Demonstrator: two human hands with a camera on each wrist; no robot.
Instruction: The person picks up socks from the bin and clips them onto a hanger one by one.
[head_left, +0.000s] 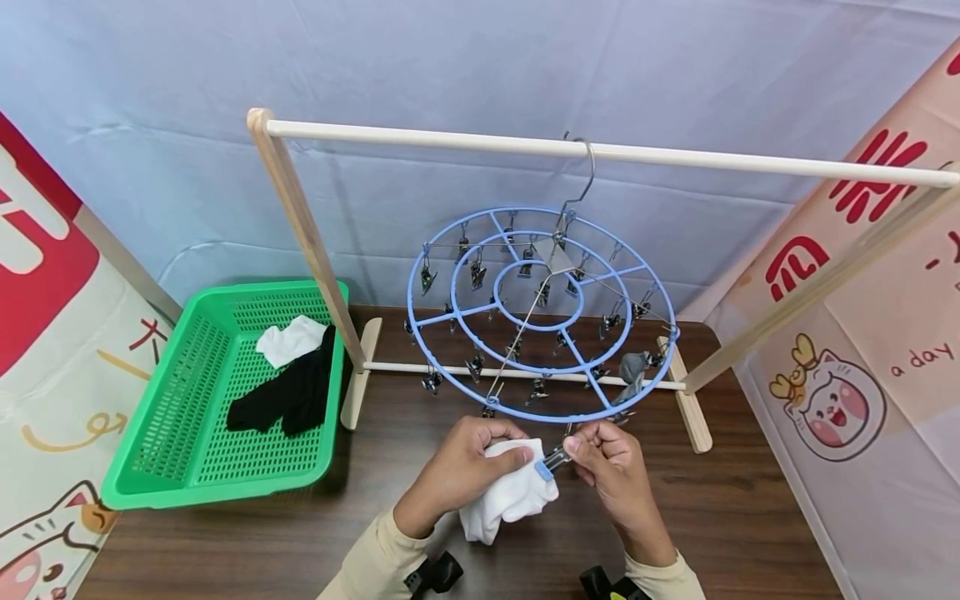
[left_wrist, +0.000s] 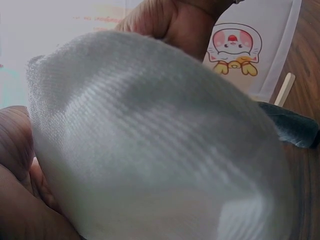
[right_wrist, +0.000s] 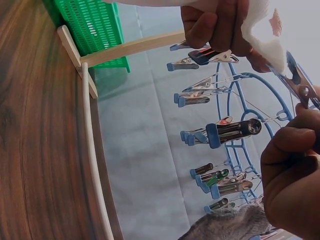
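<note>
My left hand [head_left: 476, 462] grips a bunched white sock [head_left: 510, 500], its thumb lying over the upper edge. In the left wrist view the ribbed knit of the sock [left_wrist: 160, 135] fills most of the picture. To its right, my right hand [head_left: 615, 462] pinches a metal clip [head_left: 557, 458] with blue tips by its handle end. The clip's tips lie at the sock's upper corner in the head view. This clip is at the front rim of a round blue hanger [head_left: 517, 410]. A grey sock [head_left: 634, 367] hangs from the hanger's right side.
A wooden rack bears the hanger by its hook on a white bar [head_left: 420, 140]. Several other clips [right_wrist: 232, 132] dangle from the hanger's rings. On the left stands a green basket [head_left: 153, 417] with black cloth [head_left: 288, 396] and white cloth [head_left: 291, 340] inside. Beneath is a brown table [head_left: 735, 517].
</note>
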